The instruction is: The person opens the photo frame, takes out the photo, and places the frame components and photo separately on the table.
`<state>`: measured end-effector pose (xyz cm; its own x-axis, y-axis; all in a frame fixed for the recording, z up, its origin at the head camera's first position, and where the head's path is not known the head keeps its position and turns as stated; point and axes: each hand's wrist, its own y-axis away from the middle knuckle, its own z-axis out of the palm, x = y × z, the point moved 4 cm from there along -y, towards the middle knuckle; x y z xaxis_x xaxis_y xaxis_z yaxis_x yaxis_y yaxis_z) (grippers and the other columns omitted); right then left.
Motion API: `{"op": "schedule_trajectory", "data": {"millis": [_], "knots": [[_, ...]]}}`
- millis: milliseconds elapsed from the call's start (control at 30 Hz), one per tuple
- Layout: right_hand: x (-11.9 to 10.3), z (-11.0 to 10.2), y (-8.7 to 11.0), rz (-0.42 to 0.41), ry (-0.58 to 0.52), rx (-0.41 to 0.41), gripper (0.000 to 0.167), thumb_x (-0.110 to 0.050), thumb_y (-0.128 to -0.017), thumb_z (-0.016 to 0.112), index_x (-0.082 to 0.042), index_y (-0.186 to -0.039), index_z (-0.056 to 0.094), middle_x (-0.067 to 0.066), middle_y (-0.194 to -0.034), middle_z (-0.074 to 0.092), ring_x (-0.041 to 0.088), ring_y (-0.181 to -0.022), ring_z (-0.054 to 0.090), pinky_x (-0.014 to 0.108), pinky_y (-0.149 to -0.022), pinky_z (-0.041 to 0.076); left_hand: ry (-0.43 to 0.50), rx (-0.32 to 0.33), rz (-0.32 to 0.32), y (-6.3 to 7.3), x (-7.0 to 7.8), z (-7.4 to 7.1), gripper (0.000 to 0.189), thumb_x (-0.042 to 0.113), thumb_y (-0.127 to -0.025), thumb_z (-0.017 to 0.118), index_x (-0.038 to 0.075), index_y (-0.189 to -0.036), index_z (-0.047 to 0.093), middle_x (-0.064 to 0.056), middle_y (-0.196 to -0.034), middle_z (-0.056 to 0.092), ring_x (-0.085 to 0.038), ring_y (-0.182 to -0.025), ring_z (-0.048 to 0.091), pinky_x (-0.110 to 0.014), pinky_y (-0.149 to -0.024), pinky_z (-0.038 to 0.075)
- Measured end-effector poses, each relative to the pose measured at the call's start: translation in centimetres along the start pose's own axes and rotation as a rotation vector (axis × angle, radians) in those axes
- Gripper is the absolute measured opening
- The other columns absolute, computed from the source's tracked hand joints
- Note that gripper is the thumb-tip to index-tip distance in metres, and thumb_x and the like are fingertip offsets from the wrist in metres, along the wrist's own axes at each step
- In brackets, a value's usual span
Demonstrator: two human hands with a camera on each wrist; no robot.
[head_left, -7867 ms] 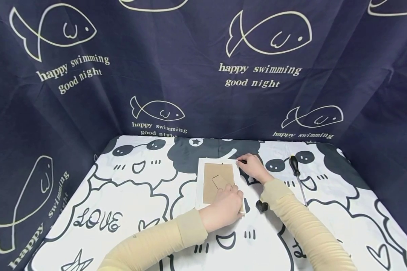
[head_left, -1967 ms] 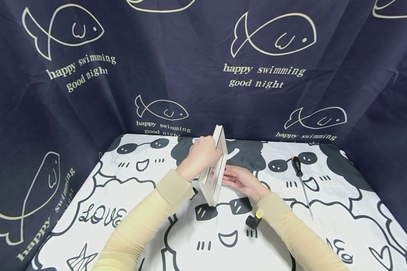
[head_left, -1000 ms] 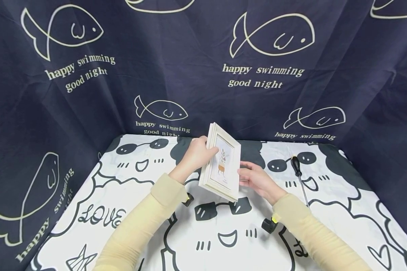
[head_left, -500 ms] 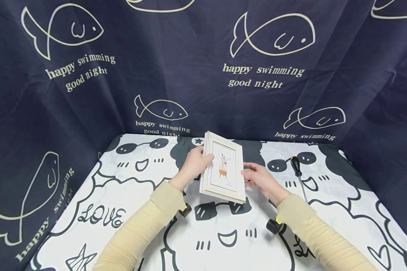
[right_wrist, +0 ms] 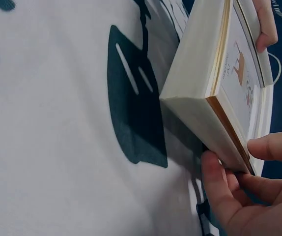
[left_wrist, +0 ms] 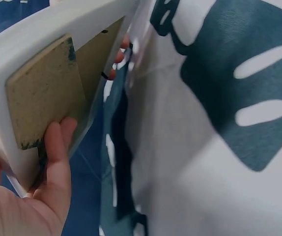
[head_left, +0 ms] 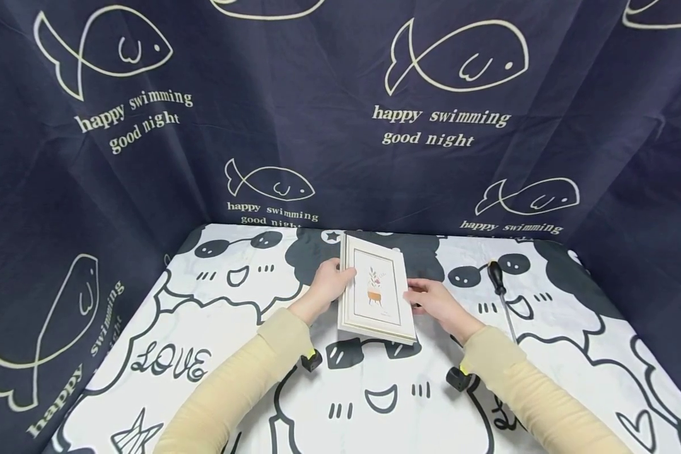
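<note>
A white picture frame [head_left: 376, 287] is held tilted above the table, its face with a potted-plant picture toward the head camera. My left hand [head_left: 326, 287] grips its left edge, thumb on the front and fingers behind. In the left wrist view those fingers touch the brown backing board near its stand flap [left_wrist: 47, 93]. On the opposite edge, my right hand [head_left: 439, 306] holds the frame between thumb and fingers. The right wrist view shows the frame's thick side [right_wrist: 195, 64] with a thin brownish line along it. Whether its lower edge touches the cloth cannot be told.
To the right lies a screwdriver [head_left: 496, 277] with a black handle, its shaft partly behind the right forearm. A white cloth [head_left: 232, 353] with black cartoon drawings covers the table. Dark blue fish-print curtains [head_left: 340, 113] stand behind and at both sides.
Earlier the frame lay face down with the left hand on its back. It was then raised on edge, turned picture side up, and lowered slightly as its face tilted back. Both hands still hold it.
</note>
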<state>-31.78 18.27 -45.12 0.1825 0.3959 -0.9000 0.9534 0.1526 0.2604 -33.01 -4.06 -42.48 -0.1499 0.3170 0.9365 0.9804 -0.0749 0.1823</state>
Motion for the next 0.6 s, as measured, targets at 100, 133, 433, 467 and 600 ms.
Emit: {"op": "schedule_trajectory", "data": {"millis": [100, 133, 433, 467, 600], "knots": [[0.4, 0.0, -0.3, 0.008, 0.026, -0.001, 0.048, -0.008, -0.093, 0.053, 0.012, -0.135, 0.040, 0.026, -0.121, 0.055, 0.013, -0.085, 0.061, 0.032, -0.076, 0.055, 0.012, -0.008, -0.017, -0.2, -0.5, 0.3, 0.041, 0.023, -0.092, 0.054, -0.003, -0.123, 0.051, -0.012, -0.096, 0.064, -0.016, -0.078, 0.065, -0.025, -0.065, 0.054], [0.6, 0.0, -0.4, 0.011, 0.034, -0.002, 0.048, -0.008, -0.093, 0.054, 0.012, -0.135, 0.040, 0.025, -0.120, 0.056, 0.013, -0.083, 0.062, 0.032, -0.076, 0.055, 0.018, -0.012, -0.021, -0.2, -0.7, 0.4, 0.040, 0.023, -0.092, 0.054, -0.003, -0.123, 0.051, -0.012, -0.096, 0.064, -0.016, -0.077, 0.065, -0.026, -0.065, 0.054], [1.5, 0.2, -1.3, 0.008, 0.100, 0.022, 0.044, -0.007, -0.089, 0.059, 0.011, -0.128, 0.049, 0.024, -0.115, 0.059, 0.012, -0.077, 0.062, 0.031, -0.071, 0.056, 0.087, -0.046, -0.086, -0.5, -1.8, 0.5, 0.041, 0.020, -0.092, 0.054, -0.004, -0.125, 0.049, -0.015, -0.099, 0.064, -0.019, -0.078, 0.068, -0.029, -0.065, 0.056], [1.6, 0.2, -1.3, 0.010, 0.105, 0.026, 0.044, -0.007, -0.089, 0.059, 0.011, -0.128, 0.049, 0.024, -0.116, 0.059, 0.013, -0.076, 0.062, 0.031, -0.070, 0.056, 0.093, -0.051, -0.089, -0.5, -1.9, 0.5, 0.041, 0.020, -0.093, 0.054, -0.004, -0.125, 0.049, -0.015, -0.100, 0.064, -0.020, -0.079, 0.069, -0.029, -0.065, 0.056], [1.8, 0.1, -1.4, 0.015, 0.115, 0.037, 0.042, -0.006, -0.088, 0.060, 0.011, -0.125, 0.052, 0.021, -0.109, 0.062, 0.012, -0.073, 0.063, 0.030, -0.069, 0.056, 0.107, -0.075, -0.113, -0.7, -2.4, 0.6, 0.039, 0.020, -0.094, 0.052, -0.004, -0.125, 0.050, -0.016, -0.101, 0.065, -0.021, -0.083, 0.069, -0.030, -0.067, 0.057]]}}
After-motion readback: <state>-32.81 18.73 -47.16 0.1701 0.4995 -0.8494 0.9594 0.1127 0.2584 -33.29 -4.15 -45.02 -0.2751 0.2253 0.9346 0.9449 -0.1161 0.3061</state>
